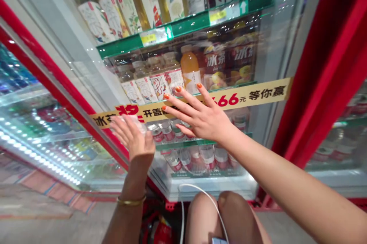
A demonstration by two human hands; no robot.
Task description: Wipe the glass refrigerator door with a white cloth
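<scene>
My right hand [197, 116] lies flat with fingers spread against the glass door [266, 45] of a drinks fridge, over a yellow banner sticker [258, 94]. My left hand [133, 137], with a gold bangle on its wrist, is raised beside it at the door's left edge; its fingers are blurred and curl round a clear plastic thing that I cannot make out. Behind the glass stand rows of bottles, among them an orange juice bottle [190, 69] just above my right fingertips.
Green shelf rails [186, 26] carry tea bottles above and red-capped water bottles [200, 156] below. A second lit fridge [43, 129] stands to the left, a red frame [323, 68] to the right. My bare knees [218, 213] and a white cable [183, 213] are below.
</scene>
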